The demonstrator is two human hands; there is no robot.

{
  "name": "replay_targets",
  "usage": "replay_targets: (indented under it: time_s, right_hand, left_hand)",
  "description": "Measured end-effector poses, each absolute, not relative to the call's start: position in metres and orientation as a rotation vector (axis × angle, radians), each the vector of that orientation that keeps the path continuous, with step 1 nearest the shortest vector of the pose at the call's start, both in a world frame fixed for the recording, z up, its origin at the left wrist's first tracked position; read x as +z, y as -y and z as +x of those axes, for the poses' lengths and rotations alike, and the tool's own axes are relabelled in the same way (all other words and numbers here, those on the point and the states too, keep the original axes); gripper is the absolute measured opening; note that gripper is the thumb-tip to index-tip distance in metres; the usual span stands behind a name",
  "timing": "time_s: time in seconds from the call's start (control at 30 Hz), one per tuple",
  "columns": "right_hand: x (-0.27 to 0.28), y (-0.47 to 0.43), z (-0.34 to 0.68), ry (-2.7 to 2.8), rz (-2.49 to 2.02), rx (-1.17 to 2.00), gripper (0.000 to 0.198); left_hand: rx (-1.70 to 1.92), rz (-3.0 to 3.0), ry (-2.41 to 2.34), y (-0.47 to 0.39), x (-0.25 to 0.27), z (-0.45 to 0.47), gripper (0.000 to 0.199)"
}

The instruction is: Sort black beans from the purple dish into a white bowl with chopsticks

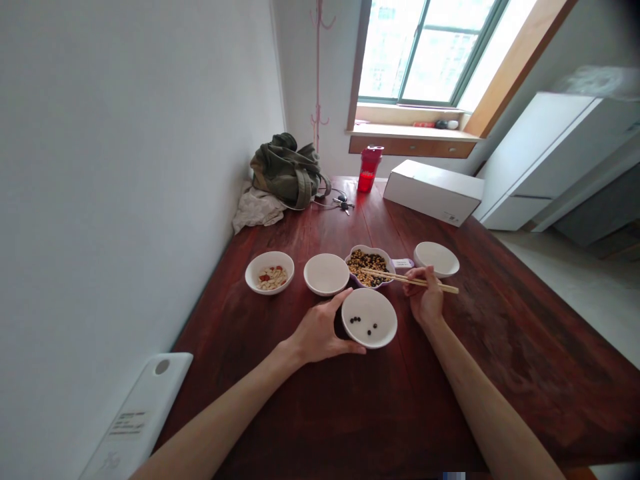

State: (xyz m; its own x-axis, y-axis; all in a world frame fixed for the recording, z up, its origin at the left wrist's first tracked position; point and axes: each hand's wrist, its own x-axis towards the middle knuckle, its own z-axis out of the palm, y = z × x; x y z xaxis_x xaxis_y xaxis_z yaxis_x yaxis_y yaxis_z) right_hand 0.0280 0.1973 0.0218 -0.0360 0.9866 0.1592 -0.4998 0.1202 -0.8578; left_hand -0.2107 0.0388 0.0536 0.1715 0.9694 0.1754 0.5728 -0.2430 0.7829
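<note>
My left hand (320, 331) grips the side of a white bowl (373, 308) that has several black beans (355, 320) at its bottom. In my right hand (427, 297) is a pair of wooden chopsticks (407, 278), closed around by the fingers. Their tips reach over a flower-shaped dish (391, 263) with a purple rim and handle, filled with mixed black and yellow beans (367, 259). Whether the tips pinch a bean is too small to tell. A second white bowl (327, 274) stands left of the dish. Behind my right hand is another white bowl (437, 259).
At left sits a white bowl (254, 279) of pale slices with red pieces. Farther back on the dark red table (280, 413) are a green bag (287, 170), keys (345, 205), a red bottle (369, 170) and a white box (434, 190). A wall borders the left.
</note>
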Motion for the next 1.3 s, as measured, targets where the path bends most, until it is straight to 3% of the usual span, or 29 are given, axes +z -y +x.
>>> replay_targets:
  time_s: [0.4,0.6,0.73,0.8,0.93,1.07,1.3]
  right_hand:
    - [0.03,-0.196,0.03,1.021,-0.709,1.24,0.059]
    - [0.051,-0.178,0.037,1.247,-0.692,0.571,0.062]
    - [0.058,-0.161,0.044,1.738,-0.652,0.27,0.035]
    - [0.056,-0.158,0.039,2.07,-0.625,0.281,0.02]
    - [0.045,-0.156,0.016,2.619,-0.738,0.423,0.034]
    - [0.045,-0.154,-0.007,2.83,-0.951,0.286,0.049]
    - [0.057,-0.148,-0.027,2.968,-1.064,0.199,0.039]
  left_hand:
    - [0.797,2.136,-1.126,-0.035,0.054,-0.207,0.125]
    - [0.751,2.166,-1.101,-0.033,0.057,-0.209,0.12]
    - [0.8,2.194,-1.086,-0.032,0.056,-0.21,0.113]
    - [0.826,2.209,-1.075,-0.031,0.054,-0.21,0.109]
    - [0.861,2.229,-1.051,-0.03,0.05,-0.209,0.104]
    - [0.851,2.216,-1.045,-0.03,0.05,-0.207,0.104]
    - [0.873,2.185,-1.039,-0.03,0.05,-0.207,0.101]
